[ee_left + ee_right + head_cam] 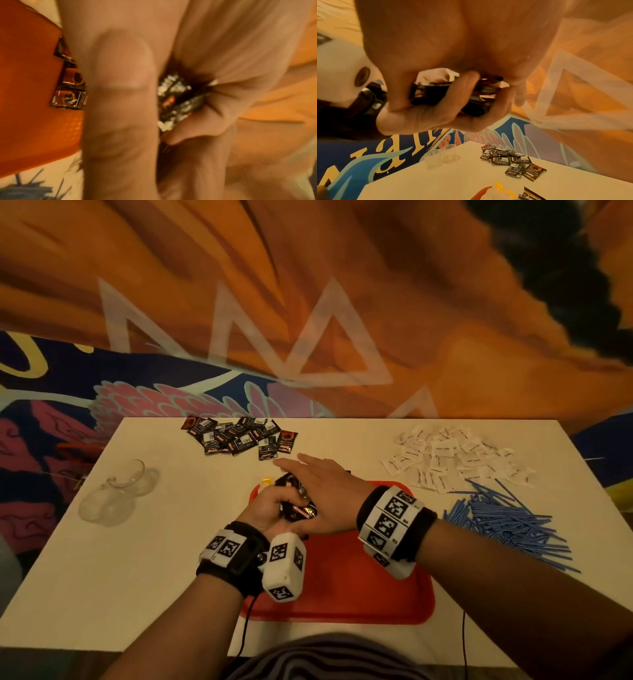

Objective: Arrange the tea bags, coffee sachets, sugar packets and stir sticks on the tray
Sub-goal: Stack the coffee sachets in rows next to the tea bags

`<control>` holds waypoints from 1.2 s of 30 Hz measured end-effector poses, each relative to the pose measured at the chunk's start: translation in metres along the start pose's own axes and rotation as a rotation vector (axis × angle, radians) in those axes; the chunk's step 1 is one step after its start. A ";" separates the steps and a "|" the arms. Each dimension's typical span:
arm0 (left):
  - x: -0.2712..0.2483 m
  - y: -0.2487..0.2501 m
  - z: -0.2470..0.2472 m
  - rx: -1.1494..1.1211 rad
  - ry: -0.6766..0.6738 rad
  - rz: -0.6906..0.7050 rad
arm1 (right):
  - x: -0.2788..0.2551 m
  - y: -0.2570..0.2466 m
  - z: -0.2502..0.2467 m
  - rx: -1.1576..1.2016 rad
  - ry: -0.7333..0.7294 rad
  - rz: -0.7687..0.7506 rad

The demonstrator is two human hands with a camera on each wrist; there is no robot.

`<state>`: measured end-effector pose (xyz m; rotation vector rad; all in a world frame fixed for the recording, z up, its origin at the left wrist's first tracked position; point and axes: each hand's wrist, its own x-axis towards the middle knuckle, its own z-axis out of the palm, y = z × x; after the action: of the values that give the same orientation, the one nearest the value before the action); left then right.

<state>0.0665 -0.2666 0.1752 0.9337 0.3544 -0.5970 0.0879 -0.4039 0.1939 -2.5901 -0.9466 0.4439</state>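
Left hand (270, 508) curled round a bundle of black coffee sachets (298, 510), held over far-left corner of red tray (342, 594); right hand (329, 501) flat, fingers straight, laid over the bundle; loose sachet pile (239, 436) at far table edge; sugar packets (452, 457) and blue stir sticks (507, 522) right of tray.

Left hand (270, 508) curled, right hand (329, 498) flat.

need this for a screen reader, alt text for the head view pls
Over a red tray, the left hand grips a bunch of dark coffee sachets with the right hand flat on top. More sachets, white sugar packets and blue stir sticks lie on the white table.
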 end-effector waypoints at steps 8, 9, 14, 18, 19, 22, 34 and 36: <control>-0.003 -0.015 0.008 -0.175 0.006 -0.056 | -0.014 0.010 0.006 0.101 0.027 0.040; -0.005 -0.015 0.005 -0.208 -0.021 -0.047 | -0.017 0.010 0.007 0.100 0.022 0.018; -0.005 -0.010 -0.001 -0.093 0.041 -0.046 | -0.022 0.004 0.008 -0.037 0.031 0.002; 0.003 -0.004 -0.012 -0.122 0.125 -0.038 | -0.014 -0.003 0.007 0.103 0.089 0.149; 0.001 -0.001 -0.014 -0.121 0.121 -0.064 | -0.011 -0.005 0.007 0.144 0.100 0.176; -0.003 0.009 -0.019 -0.184 0.038 -0.078 | -0.003 -0.014 0.006 0.171 0.063 0.198; -0.015 0.035 -0.053 -0.169 -0.082 -0.169 | 0.021 -0.057 0.015 0.069 0.068 0.142; -0.019 0.037 -0.063 -0.227 -0.084 -0.153 | 0.025 -0.063 0.020 0.033 0.057 0.143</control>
<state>0.0723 -0.1916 0.1745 0.6653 0.4118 -0.7176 0.0630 -0.3376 0.1985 -2.6361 -0.7320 0.4165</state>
